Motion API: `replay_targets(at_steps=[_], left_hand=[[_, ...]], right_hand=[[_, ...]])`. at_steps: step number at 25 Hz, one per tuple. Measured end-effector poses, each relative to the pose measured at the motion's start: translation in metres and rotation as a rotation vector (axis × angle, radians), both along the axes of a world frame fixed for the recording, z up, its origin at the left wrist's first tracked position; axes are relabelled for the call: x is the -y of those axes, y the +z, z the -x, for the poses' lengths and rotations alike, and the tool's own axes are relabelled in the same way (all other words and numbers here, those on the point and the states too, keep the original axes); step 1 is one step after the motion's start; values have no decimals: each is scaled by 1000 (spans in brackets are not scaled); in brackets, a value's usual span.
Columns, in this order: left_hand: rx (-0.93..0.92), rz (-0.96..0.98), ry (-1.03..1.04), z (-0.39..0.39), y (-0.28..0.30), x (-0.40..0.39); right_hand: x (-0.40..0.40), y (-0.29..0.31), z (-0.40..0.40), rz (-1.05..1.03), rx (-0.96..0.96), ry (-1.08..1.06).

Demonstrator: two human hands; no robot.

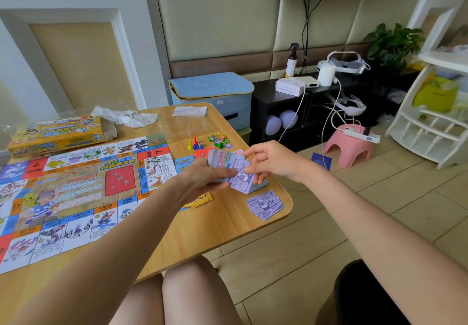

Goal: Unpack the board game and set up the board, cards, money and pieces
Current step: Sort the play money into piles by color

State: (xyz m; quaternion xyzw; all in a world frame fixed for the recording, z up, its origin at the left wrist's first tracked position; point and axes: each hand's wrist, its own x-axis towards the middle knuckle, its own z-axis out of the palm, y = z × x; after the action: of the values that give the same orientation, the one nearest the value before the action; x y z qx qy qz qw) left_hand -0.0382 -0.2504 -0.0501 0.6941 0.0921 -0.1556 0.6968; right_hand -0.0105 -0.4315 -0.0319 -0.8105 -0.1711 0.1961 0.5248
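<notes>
The left hand (202, 175) gripped a fanned stack of purple and pink paper money (228, 166), thumb across its face. The right hand (268, 160) pinched the front purple note's (241, 179) edge at the stack's 3 o'clock. A loose pile of purple notes (264, 204) lay at 5 o'clock on the wooden table (222, 223); the colourful unfolded game board (76, 185) lay at 9 o'clock.

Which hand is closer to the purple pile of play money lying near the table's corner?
Right. The right hand pinches a purple note just above and left of the purple pile. The left hand, gripping the fan of notes, sits farther left, toward the board.
</notes>
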Motion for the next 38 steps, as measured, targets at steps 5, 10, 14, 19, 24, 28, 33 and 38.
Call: replay_targets(at_steps=[5, 10, 14, 19, 24, 28, 33, 38], left_hand=[[-25, 64, 7, 0, -4, 3], [-29, 100, 50, -3, -5, 2], [-80, -13, -19, 0, -4, 2], [-213, -98, -183, 11, -7, 5], [-266, -120, -210, 14, -10, 13], [-264, -117, -177, 12, -10, 13], [-274, -139, -188, 12, -9, 13], [-298, -107, -176, 9, -11, 16]], right_hand=[[-2, -2, 0, 35, 8, -13], [4, -4, -2, 105, -42, -49], [18, -8, 1, 201, -92, -56], [30, -25, 15, 373, -135, -124], [27, -26, 24, 909, 203, -27], [32, -13, 20, 806, 273, 2], [31, -21, 19, 855, 248, 347], [33, -25, 16, 718, 164, 288]])
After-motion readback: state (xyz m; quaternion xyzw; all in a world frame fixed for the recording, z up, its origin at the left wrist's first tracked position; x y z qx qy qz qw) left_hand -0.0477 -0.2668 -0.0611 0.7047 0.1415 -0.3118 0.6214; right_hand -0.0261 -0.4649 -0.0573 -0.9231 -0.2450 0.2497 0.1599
